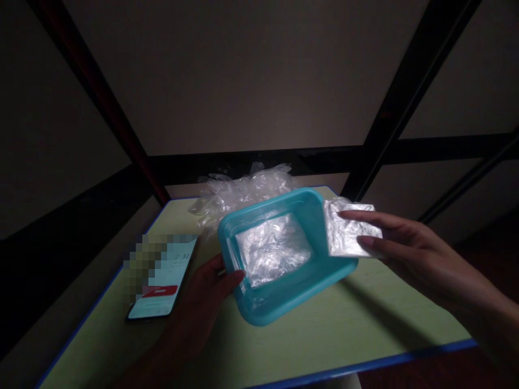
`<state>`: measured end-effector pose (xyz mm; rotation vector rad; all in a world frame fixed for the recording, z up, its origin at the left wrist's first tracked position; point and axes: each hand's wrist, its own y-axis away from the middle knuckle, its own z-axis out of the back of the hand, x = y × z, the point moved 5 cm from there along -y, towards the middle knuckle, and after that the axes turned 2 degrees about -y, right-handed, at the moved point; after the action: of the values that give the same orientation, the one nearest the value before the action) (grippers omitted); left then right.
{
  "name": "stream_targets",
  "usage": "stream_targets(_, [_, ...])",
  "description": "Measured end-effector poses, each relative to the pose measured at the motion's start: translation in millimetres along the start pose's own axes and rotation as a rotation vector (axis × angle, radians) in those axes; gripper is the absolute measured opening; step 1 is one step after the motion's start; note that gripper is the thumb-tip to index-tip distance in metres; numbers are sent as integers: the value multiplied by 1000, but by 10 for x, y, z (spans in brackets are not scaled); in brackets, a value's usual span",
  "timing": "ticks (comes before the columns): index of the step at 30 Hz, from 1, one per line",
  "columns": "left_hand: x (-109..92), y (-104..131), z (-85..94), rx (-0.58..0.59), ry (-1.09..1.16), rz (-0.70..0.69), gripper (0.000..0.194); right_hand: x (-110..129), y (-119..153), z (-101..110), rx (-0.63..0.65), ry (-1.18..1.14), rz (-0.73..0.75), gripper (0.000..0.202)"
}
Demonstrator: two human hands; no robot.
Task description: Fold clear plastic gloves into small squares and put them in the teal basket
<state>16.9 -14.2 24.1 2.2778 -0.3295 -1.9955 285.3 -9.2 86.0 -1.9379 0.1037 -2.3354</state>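
My left hand (pixel 219 286) grips the left end of a turquoise plastic basin (pixel 259 313), thumb over its rim. The basin is tilted toward me above the table. Inside it lies a flat, shiny packet of folded clear plastic (pixel 275 248). My right hand (pixel 405 237) pinches a second flat packet of folded clear plastic (pixel 344 232) at the basin's right end, fingers spread across its face. This packet covers part of the basin's right rim. Whether it touches the rim I cannot tell.
A lit phone (pixel 162 286) lies on the left of the pale green table (pixel 397 329), which has a blue edge. Crumpled clear plastic (pixel 243 189) is heaped behind the basin. Beyond the table stands a panelled wall (pixel 251 81) with dark strips.
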Motion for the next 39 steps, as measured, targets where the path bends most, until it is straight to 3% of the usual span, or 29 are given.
stream_targets(5, [16,23,54,-31,-24,22,31,-68,-78,-83,75,-45,8,36])
stream_targets(13, [35,101,32,-9,1,71,34,34,-140,-192,40,-21,126,79])
stream_targets(21, [52,167,21,-48,11,110,37,107,-250,-230,20,68,205,73])
stream_targets(25, [67,199,33,-19,5,89,34,205,-222,-286,-25,263,393,41])
stream_targets(28, [84,211,36,-7,8,88,33,275,-157,-433,59,575,581,17])
stream_targets(31, [104,204,35,6,20,98,31,288,-72,-603,183,883,805,18])
stream_targets(34, [120,190,27,21,34,111,32,273,11,-697,197,1069,1040,28])
stream_targets(37, [119,181,16,23,49,107,34,232,46,-745,218,1165,1120,33])
stream_targets(39, [115,178,10,23,53,102,35,205,39,-773,247,1220,1085,33])
